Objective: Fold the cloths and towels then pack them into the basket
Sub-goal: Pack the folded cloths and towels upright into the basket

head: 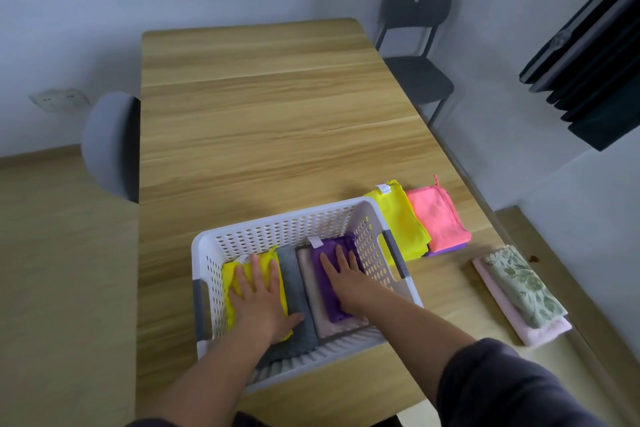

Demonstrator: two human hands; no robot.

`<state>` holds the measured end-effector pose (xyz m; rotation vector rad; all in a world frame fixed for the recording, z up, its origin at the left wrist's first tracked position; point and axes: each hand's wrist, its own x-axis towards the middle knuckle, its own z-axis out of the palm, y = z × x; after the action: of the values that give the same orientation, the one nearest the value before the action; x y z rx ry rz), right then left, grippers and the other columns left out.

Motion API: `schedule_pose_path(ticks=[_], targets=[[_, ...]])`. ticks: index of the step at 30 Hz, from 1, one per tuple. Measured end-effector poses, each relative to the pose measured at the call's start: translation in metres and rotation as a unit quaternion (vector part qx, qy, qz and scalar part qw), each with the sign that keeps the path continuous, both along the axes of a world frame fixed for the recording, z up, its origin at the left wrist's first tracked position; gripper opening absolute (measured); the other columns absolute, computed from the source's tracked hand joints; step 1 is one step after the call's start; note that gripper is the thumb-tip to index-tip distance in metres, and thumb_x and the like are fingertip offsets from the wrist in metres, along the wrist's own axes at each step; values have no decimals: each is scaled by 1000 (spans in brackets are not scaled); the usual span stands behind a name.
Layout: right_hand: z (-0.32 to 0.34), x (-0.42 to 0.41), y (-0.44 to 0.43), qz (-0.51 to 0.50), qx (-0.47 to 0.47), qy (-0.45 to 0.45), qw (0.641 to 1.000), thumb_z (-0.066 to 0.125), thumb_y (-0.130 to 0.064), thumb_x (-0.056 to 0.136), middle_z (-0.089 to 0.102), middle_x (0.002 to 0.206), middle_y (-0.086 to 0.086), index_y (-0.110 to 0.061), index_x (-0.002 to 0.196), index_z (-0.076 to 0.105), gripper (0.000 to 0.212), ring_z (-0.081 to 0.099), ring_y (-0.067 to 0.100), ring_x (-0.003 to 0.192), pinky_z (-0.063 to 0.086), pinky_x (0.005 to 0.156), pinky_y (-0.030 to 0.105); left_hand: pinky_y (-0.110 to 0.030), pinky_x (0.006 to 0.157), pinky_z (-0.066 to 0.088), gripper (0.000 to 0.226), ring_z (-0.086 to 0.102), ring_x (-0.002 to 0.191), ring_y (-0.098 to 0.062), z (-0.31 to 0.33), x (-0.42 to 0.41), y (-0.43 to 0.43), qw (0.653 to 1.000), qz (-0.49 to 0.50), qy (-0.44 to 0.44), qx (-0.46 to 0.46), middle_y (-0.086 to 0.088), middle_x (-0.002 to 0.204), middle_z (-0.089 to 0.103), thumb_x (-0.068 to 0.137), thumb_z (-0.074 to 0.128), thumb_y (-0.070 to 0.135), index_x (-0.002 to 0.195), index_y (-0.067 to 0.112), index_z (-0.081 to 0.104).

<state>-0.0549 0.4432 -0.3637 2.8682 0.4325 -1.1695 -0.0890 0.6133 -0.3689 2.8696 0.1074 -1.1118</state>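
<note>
Wooden table (pixel 259 114), flat hands (pixel 258 291) (pixel 343 279) atop cloths (pixel 327 305)

I can read nothing: the white tag (pixel 383 188) on the yellow cloth (pixel 398 218) and another on the purple cloth (pixel 332 246) are too small.

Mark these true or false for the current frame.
1. The left hand and right hand lie flat inside the basket. True.
2. The right hand presses the purple cloth. True.
3. The left hand grips the basket's handle. False: it presses the yellow cloth in the basket.
4. The floral cloth lies in the basket. False: it lies on a pale pink towel on the table.
</note>
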Motion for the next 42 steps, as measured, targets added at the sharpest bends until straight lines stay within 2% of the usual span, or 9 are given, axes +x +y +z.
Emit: schedule_pose_path(ticks=[12, 17, 22, 25, 29, 32, 36, 39, 42], targets=[[-11, 1, 9, -28, -32, 0, 999, 59, -6, 87, -24, 153, 22, -13, 149, -14, 96, -10, 42, 143, 20, 114, 49, -59, 112, -1, 115, -30, 133, -49, -8, 0, -7, 999, 19, -9, 26, -23, 142, -43, 79, 42, 75, 133, 14, -39], [11, 0, 1, -85, 40, 6, 996, 58, -10, 86, -20, 157, 9, -26, 151, -8, 94, -11, 36, 145, 24, 114, 48, -60, 111, 11, 96, -14, 140, -46, 7, 0, -6, 997, 36, -68, -30, -24, 151, -26, 88, 35, 66, 146, 17, -24], [46, -9, -12, -107, 141, -8, 984, 52, -13, 90, -2, 159, 13, -17, 152, -2, 82, 3, 33, 146, 21, 115, 42, -50, 113, 22, 82, 4, 144, -38, 34, -2, -18, 988, 54, -138, -41, -21, 156, -1, 94, 41, 47, 149, 14, -10], [73, -10, -24, -122, 247, -72, 959, 50, -11, 89, 30, 151, 13, -11, 149, 19, 67, 28, 28, 139, 29, 108, 34, -39, 102, 38, 66, 37, 133, -27, 58, 0, -29, 964, 64, -226, -121, -10, 146, 38, 94, 46, 38, 147, 12, 17], [96, -6, -56, -243, 381, -170, 876, 51, -4, 87, 65, 116, 5, -11, 128, 52, 42, 60, 19, 108, 44, 91, 22, -32, 87, 43, 42, 56, 113, -20, 87, 12, -64, 914, 115, -293, -255, 0, 122, 60, 92, 53, 24, 132, 16, 44], [101, 4, -87, -323, 416, -191, 828, 50, 0, 86, 69, 94, -3, -12, 114, 60, 32, 65, 11, 92, 45, 80, 14, -30, 86, 47, 27, 63, 99, -13, 98, 24, -89, 868, 142, -340, -334, 4, 106, 65, 88, 57, 13, 116, 14, 55], [83, 28, -145, -386, 398, -226, 801, 49, 4, 86, 67, 89, -1, -7, 110, 61, 29, 64, 14, 88, 49, 84, 28, -32, 82, 51, 17, 63, 89, -9, 104, 50, -135, 844, 117, -350, -389, 6, 96, 66, 87, 55, 10, 103, 15, 60], [60, 46, -189, -433, 329, -219, 810, 47, 5, 83, 69, 101, 3, -8, 110, 62, 33, 61, 18, 97, 38, 76, 20, -35, 83, 50, 21, 62, 96, -16, 96, 70, -175, 859, 78, -330, -385, -1, 101, 67, 87, 53, 9, 106, 12, 62], [40, 61, -221, -471, 278, -188, 816, 45, 5, 82, 64, 118, 7, -7, 118, 59, 41, 57, 24, 111, 37, 80, 20, -30, 94, 43, 29, 57, 112, -19, 84, 89, -218, 892, 41, -283, -349, -4, 119, 62, 91, 47, 10, 117, 11, 60]])
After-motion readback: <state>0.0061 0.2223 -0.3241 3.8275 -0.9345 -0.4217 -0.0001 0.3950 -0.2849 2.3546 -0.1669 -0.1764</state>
